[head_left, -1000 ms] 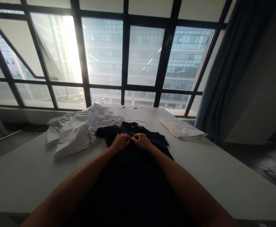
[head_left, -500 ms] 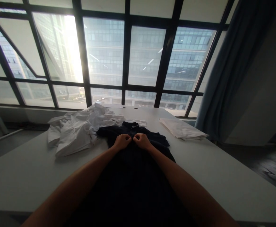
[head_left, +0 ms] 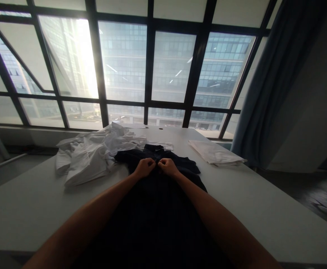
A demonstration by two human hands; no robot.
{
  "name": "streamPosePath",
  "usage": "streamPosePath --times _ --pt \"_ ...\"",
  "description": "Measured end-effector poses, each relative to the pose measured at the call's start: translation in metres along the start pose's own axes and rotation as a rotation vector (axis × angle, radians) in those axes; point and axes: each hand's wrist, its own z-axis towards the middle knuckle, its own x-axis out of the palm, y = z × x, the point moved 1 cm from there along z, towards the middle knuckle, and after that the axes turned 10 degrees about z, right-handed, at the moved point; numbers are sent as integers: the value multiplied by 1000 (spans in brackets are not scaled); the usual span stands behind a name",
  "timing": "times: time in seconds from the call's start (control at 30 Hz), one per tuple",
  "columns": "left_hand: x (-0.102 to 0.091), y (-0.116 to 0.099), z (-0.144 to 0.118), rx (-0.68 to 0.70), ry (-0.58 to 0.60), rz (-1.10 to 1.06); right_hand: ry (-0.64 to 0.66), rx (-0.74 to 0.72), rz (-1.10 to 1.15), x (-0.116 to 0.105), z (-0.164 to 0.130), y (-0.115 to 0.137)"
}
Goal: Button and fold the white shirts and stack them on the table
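Observation:
A dark short-sleeved shirt (head_left: 183, 162) lies spread on the white table, its collar at the far end. Over the shirt's front, just below the collar, my left hand (head_left: 145, 167) is closed in a pinch on the fabric. Close beside it, my right hand (head_left: 167, 166) pinches the front too, the fingertips of both hands almost meeting. Whether a button sits between them is too small to make out. The lower part of the shirt blends with my own dark clothing.
A crumpled heap of white garments (head_left: 90, 153) lies on the table (head_left: 236, 209) at left, touching the dark sleeve. To the right is a folded white cloth (head_left: 216, 152). Large windows stand behind the table, and a blue-grey curtain (head_left: 261, 97) hangs at right.
Both hands stay at the same spot on the shirt front, with only a very slight shift of the fingers. The garments around them lie as before.

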Motion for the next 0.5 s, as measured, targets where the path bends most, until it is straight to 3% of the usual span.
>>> streamPosePath --times 0.1,0.17,0.37,0.5 --pt "8 -15 1 97 35 -93 -27 -105 -151 -3 3 -2" --pt "7 -15 3 87 6 -72 -30 -120 -182 -8 4 -4" --pt "-28 28 10 -166 -179 215 -228 -26 -209 -32 6 -7" --pt "-35 37 13 -199 -183 224 -344 -166 -296 -32 2 5"
